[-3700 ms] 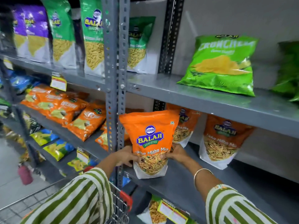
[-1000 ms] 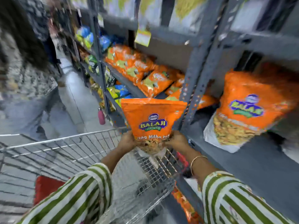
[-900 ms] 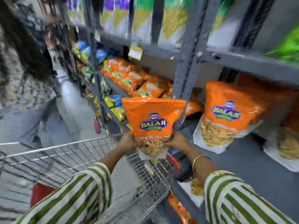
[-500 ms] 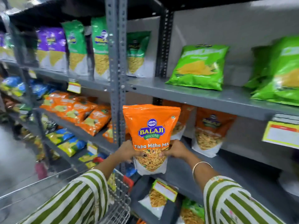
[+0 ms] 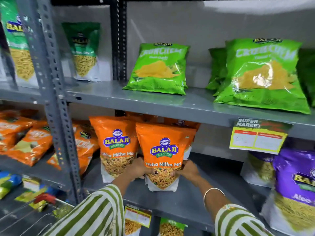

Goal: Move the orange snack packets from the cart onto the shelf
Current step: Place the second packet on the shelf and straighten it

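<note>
Your left hand (image 5: 139,169) and right hand (image 5: 188,170) clasp the orange packet (image 5: 164,150) between them – fingers wrapped on its lower edges (upright) – on the shelf (image 5: 179,200)

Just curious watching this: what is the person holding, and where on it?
Both hands, left hand and right hand, grip the orange snack packet by its lower sides.

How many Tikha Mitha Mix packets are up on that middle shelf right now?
2 clearly: one standing packet to the left, and the held packet gripped by the left hand and right hand. Orange tops behind them suggest more, mostly hidden.
</note>
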The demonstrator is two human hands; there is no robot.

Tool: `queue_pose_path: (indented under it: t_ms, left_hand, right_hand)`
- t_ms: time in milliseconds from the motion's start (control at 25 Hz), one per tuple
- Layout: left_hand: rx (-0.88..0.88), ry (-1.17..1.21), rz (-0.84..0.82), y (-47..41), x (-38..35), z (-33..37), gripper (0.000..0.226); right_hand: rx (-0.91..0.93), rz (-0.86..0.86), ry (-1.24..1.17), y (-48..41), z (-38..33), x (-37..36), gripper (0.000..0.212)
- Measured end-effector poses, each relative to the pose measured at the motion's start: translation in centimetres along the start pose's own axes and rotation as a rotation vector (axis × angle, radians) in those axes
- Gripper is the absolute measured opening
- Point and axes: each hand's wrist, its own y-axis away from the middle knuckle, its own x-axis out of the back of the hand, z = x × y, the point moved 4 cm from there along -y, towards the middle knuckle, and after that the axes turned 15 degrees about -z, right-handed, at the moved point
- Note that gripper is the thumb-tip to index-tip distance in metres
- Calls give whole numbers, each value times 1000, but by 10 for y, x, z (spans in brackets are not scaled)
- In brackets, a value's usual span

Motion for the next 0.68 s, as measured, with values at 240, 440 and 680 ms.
queue_pose_path:
  t_ms: [240, 440, 680]
  left_hand:
    - [-64, 33, -50, -15, -11, 1, 54]
    - [-101, 165, -65, -14, -30, -24, 67]
    - [-170, 232, -5, -20, -36, -28, 51]
  right_hand:
    - [-51, -16, -40, -4, 25, 3, 66]
    - [-58, -49, -128, 1, 40, -4, 87]
    - [-38, 60, -121, 4, 43, -12, 58]
